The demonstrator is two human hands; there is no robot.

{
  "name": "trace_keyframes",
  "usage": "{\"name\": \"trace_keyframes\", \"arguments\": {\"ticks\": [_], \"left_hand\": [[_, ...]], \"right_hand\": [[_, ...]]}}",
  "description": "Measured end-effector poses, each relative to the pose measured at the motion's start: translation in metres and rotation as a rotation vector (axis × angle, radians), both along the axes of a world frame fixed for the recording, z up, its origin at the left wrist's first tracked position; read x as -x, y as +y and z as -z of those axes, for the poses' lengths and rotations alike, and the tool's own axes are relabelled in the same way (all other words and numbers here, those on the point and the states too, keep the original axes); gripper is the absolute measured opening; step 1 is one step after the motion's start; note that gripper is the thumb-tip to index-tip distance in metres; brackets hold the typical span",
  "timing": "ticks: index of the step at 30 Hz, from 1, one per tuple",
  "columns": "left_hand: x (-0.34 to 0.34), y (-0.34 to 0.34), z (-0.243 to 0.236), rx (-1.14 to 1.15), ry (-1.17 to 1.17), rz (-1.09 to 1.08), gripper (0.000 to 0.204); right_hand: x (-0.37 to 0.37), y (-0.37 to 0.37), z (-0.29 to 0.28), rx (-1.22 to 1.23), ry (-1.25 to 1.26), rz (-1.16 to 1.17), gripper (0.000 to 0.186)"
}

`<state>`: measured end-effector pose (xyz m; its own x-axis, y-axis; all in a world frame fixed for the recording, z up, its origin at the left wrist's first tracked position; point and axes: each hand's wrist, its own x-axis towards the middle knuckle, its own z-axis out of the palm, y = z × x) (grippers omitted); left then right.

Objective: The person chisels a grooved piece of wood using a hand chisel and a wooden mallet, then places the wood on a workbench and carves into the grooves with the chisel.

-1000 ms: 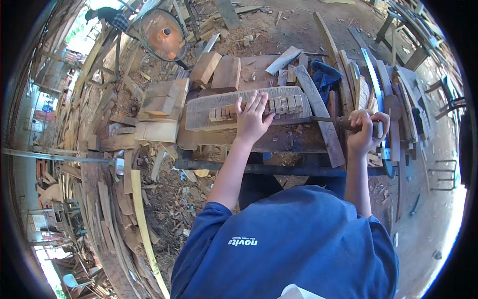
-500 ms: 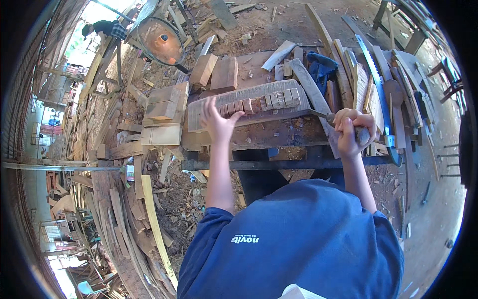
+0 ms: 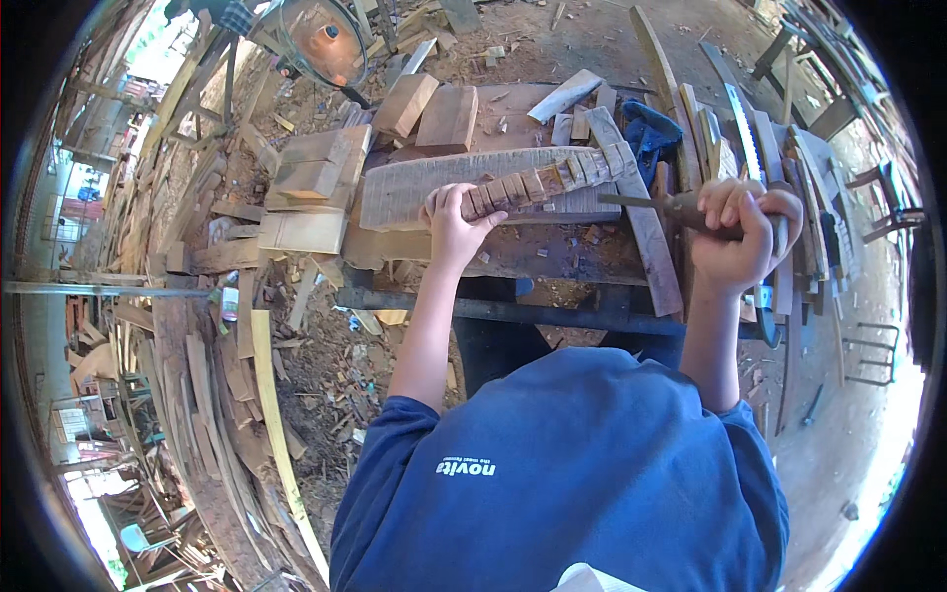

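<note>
A carved piece of wood point(image 3: 538, 185), cut with a row of notches along its length, lies aslant over a thick grey board point(image 3: 395, 192) on the workbench. My left hand point(image 3: 459, 222) is closed round its left end. In my right hand point(image 3: 745, 237) is a chisel point(image 3: 671, 203), gripped by its thick wooden handle. The chisel's narrow blade points left, near the right end of the carved wood, apart from my left hand. A long loose plank point(image 3: 646, 232) slants beneath the blade.
Wooden blocks point(image 3: 447, 118) stand at the bench's far left, with more stacked blocks point(image 3: 311, 163) beside them. A blue cloth point(image 3: 649, 133) lies at the far right. Beyond my right hand a bow saw point(image 3: 742, 128) leans among planks. A round fan point(image 3: 321, 44) stands behind.
My left hand has closed on the carved wood, whose right end has swung away from me. My right hand has risen with the chisel, and the view has shifted slightly.
</note>
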<state>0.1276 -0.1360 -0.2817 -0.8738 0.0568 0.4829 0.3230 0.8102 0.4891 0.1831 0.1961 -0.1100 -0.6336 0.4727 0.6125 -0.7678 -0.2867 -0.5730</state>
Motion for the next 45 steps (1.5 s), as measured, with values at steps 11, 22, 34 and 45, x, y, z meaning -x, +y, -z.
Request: {"name": "trace_keyframes", "arguments": {"ticks": [11, 22, 34, 45], "left_hand": [[0.008, 0.027, 0.004, -0.180, 0.002, 0.030, 0.061], [0.006, 0.031, 0.000, -0.077, 0.064, -0.017, 0.061], [0.006, 0.029, 0.001, -0.096, 0.085, -0.022, 0.065], [0.001, 0.016, -0.001, -0.127, -0.051, 0.122, 0.077]], "right_hand": [[0.068, -0.082, 0.002, 0.000, -0.086, -0.137, 0.019], [0.085, -0.096, 0.016, -0.104, -0.093, -0.215, 0.019], [0.086, -0.125, 0.002, -0.229, -0.039, -0.302, 0.021], [0.088, -0.133, 0.002, -0.251, -0.065, -0.335, 0.019]]}}
